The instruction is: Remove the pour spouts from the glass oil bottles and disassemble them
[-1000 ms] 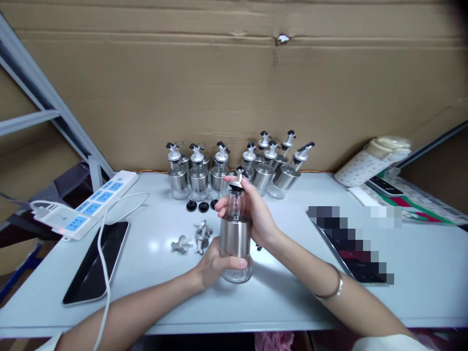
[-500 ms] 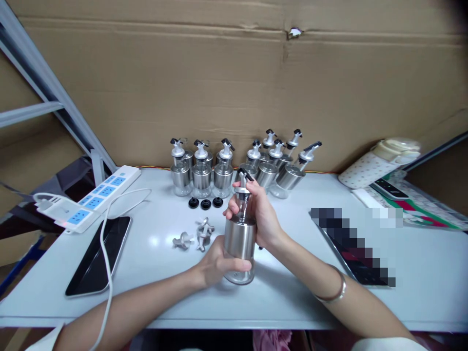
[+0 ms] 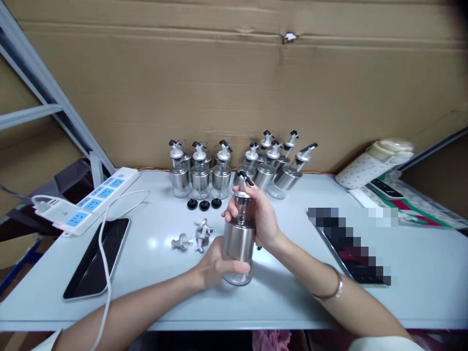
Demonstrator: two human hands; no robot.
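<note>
At the near side of the table [image 3: 164, 302], a white cable [image 3: 104, 258] crosses the view of the left forearm; if it is resting there, a quick arm move could drag it. Farther in, the left hand [image 3: 215, 265] is wrapped round the lower part of a glass-and-metal bottle [image 3: 239, 241], its thumb across the front. The bottle is near the middle of the table, close to upright; whether its base touches the surface I cannot tell. Should the left grip loosen, the smooth body could slip or turn.

The right hand [image 3: 265, 219] holds the neck and the silver pourer [image 3: 241, 194], fingers curled round both. Sideways force here could seat the pourer crooked or tip the bottle, and hard pressure might strain the glass neck. Fingers hide the joint, so a poor fit could go unnoticed.

To the left lie loose silver fittings [image 3: 203, 235]; a sweep of the left wrist could scatter them. Beyond are 3 black caps [image 3: 204, 205] in a row, light enough to roll if knocked.

At the far side, bottles stand close together, and 1 tilted bottle [image 3: 288, 178] on the right leans; a bump there could topple it against its neighbours.
</note>
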